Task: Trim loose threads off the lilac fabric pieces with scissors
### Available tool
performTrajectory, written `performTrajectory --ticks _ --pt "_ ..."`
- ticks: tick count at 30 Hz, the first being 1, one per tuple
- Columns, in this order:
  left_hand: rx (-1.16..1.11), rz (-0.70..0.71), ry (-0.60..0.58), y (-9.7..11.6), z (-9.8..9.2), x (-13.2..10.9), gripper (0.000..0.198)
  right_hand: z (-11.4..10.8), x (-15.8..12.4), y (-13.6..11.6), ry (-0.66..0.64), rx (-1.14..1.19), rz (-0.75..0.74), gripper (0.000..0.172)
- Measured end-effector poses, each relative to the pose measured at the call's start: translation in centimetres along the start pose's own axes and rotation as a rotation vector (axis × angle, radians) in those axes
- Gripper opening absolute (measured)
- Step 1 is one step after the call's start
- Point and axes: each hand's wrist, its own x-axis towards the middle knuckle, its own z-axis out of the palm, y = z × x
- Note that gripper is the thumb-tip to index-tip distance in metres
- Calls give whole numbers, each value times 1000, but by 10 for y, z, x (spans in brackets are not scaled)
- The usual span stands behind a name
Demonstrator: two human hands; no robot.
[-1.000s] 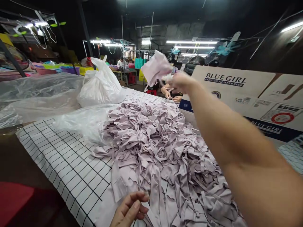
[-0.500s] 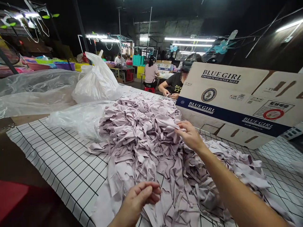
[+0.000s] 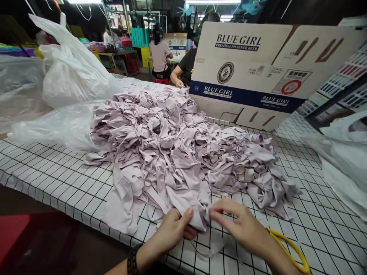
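Note:
A large heap of pale mauve fabric pieces (image 3: 155, 130) lies tangled across the table. At its near edge, my left hand (image 3: 174, 229) is closed on a fabric piece (image 3: 190, 202), thumb on top and fingers beneath. My right hand (image 3: 236, 221) pinches the right edge of that same piece, its thumb and index finger close together. The far end of the piece runs back into the heap. Beside my right wrist, a yellow loop handle (image 3: 304, 259), like that of scissors, lies on the table; the rest of it is hidden.
A grid-patterned cloth (image 3: 57, 172) covers the table. Behind the heap stands a Blue Girl beer carton (image 3: 243, 68), with a co-worker's arm (image 3: 177, 74) to its left. White plastic bags (image 3: 71, 72) sit at the left, another plastic bag (image 3: 344, 164) at the right.
My right hand has come back from the heap to the near table edge, bringing a fabric piece. My left hand has closed on that piece. The view has turned right and downward.

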Motion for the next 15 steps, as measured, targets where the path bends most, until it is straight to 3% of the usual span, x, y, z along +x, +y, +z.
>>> performTrajectory --ticks 2,5,7,11,13,15 --pt "172 -10 -60 -3 -7 -16 66 6 21 -5 82 9 70 30" --pt "361 26 -131 8 -20 -38 58 29 54 -17 105 -125 68 14" --pt "377 82 -75 20 -29 -44 54 42 60 -25 123 -197 39 4" --pt "387 308 292 43 -42 -27 43 43 29 -33 66 -334 -122 13" --pt "473 355 342 48 -42 -9 38 37 10 -31 -26 -403 -197 13" --pt "541 355 314 49 -39 7 31 34 2 -28 -53 -365 -176 11"
